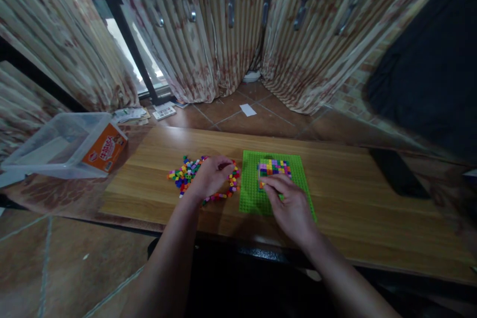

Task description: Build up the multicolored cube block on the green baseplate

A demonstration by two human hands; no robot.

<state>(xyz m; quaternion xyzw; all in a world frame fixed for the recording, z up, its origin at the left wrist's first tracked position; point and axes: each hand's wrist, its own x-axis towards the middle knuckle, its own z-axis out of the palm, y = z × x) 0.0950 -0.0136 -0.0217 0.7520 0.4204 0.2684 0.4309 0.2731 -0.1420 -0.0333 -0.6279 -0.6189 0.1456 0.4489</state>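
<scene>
My left hand (213,175) hovers over the loose pile of small coloured toy bricks (183,175), its fingers curled together. Whatever lies between those fingertips, if anything, is hidden. On the green studded baseplate (250,198), a block of multicoloured bricks (275,165) has been built up in rows. My right hand (294,206) is closed in a pinch at the near left corner of that block. A tiny yellow-orange toy brick (263,184) shows at its fingertips. The right hand covers part of the block and of the baseplate.
The wooden table (346,208) carries the bricks and baseplate. A dark phone-like slab (398,172) lies at its right. To the left stands a clear plastic bin (48,169) with an orange label. Striped curtains (223,44) and metal hooks (231,7) hang beyond.
</scene>
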